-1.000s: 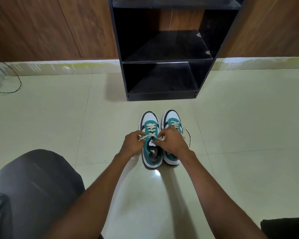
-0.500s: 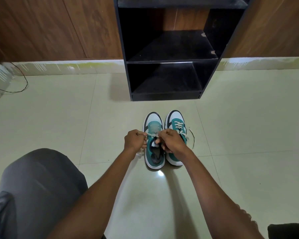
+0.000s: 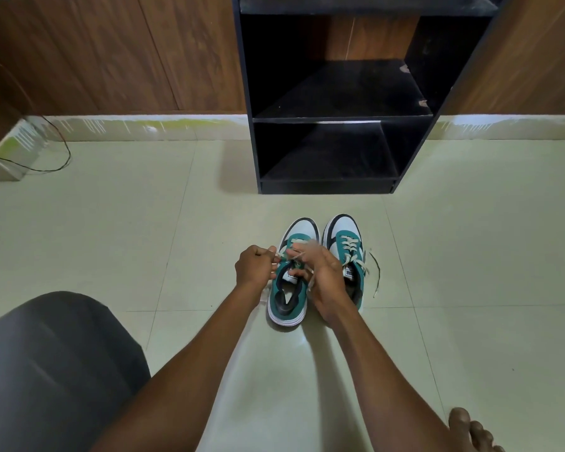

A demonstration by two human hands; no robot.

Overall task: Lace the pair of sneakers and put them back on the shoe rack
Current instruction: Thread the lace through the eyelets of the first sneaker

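Note:
Two teal, white and black sneakers stand side by side on the floor tiles, toes toward the black shoe rack [image 3: 335,119]. My left hand [image 3: 255,265] is fisted on a cream lace end at the left side of the left sneaker [image 3: 289,288]. Over that shoe's tongue, my right hand [image 3: 323,272] has its fingers curled around the other lace end; the fingertips are blurred. The right sneaker [image 3: 348,246] is laced, with loose lace ends trailing on the floor at its right.
Both shelves of the rack are bare, and it stands against a wood-panelled wall. A thin cable [image 3: 59,154] loops on the floor at far left. My grey-clad knee [image 3: 53,363] fills the lower left and bare toes [image 3: 470,432] show at lower right.
My right hand has turned and reached over the left sneaker's tongue, working the lace. The left hand stays fisted on its lace end. The camera has shifted slightly.

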